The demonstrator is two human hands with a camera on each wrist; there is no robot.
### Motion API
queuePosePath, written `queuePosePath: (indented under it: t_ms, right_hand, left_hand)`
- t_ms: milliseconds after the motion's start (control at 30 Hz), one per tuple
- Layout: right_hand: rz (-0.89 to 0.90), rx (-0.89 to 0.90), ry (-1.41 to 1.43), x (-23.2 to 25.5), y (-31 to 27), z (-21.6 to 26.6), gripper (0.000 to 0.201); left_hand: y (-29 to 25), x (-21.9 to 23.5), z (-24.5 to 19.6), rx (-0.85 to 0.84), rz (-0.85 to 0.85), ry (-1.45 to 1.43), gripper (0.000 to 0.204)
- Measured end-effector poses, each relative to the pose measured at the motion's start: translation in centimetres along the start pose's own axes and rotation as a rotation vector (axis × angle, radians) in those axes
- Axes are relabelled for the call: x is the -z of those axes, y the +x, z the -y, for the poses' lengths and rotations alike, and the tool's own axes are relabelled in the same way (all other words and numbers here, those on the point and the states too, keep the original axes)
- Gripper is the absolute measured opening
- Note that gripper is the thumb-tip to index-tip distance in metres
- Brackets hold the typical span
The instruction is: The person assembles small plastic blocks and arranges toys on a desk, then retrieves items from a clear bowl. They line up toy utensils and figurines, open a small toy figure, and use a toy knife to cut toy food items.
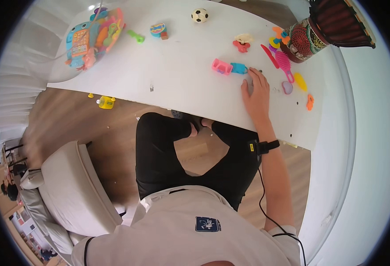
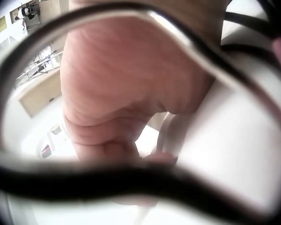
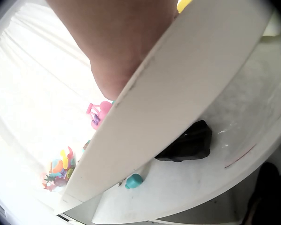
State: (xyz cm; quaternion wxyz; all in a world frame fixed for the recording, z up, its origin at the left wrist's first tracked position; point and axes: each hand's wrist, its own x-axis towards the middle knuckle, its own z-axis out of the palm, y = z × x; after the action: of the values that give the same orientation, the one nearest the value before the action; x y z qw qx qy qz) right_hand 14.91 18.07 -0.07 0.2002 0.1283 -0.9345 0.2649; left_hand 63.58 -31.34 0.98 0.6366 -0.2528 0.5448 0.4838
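Observation:
My right hand [image 1: 257, 91] rests on the white table [image 1: 181, 84] with its fingers stretched forward and the thumb apart. Its fingertips are right at a small blue toy piece [image 1: 238, 68], which lies next to a pink toy piece [image 1: 221, 66]. In the right wrist view the table edge covers most of the hand [image 3: 119, 56], and a pink toy [image 3: 100, 115] shows beyond it. My left hand [image 2: 131, 70] appears only in the left wrist view, its fingers bent and partly behind a dark, blurred cable [image 2: 84, 180]; I cannot tell whether it holds anything.
Right of the hand lie a pink hairbrush [image 1: 284, 64], a purple heart-shaped piece [image 1: 287, 87] and a yellow piece [image 1: 300, 81]. A patterned drum [image 1: 305, 41] stands behind them. A toy soccer ball [image 1: 200, 15] sits at the back, a colourful toy register [image 1: 82, 42] at left.

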Motion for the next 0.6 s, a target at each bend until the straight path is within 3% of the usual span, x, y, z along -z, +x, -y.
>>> queuePosePath:
  t_ms: [600]
  right_hand:
    - [-0.016, 0.024, 0.008, -0.3, -0.1, -0.3, 0.040]
  left_hand:
    - [-1.4, 2.7, 3.2, 0.071, 0.113, 0.072, 0.020]
